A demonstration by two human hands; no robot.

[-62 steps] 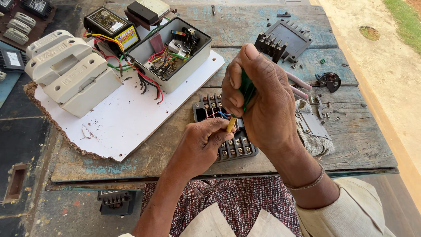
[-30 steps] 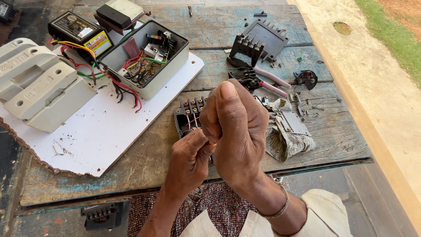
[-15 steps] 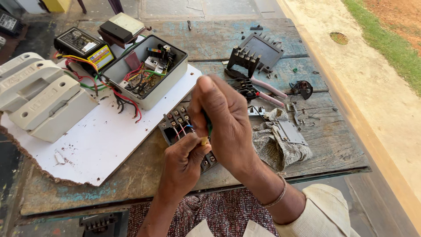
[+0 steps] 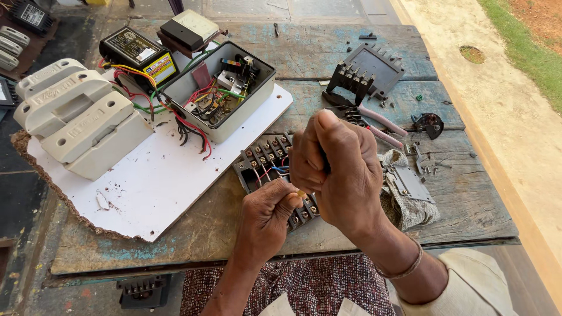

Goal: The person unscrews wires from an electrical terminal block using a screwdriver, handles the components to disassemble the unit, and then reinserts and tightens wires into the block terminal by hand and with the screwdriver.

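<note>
1. The worn blue wooden table holds everything.
2. The black plastic terminal block with rows of small metal screws lies flat just under both hands. It looks hard and light; hold it by its side edges, as the thin wires look easy to snap.
3. The right hand is a tight fist around a dark tool, mostly hidden.
4. The left hand pinches a tiny brass-coloured piece, probably slippery.
</note>
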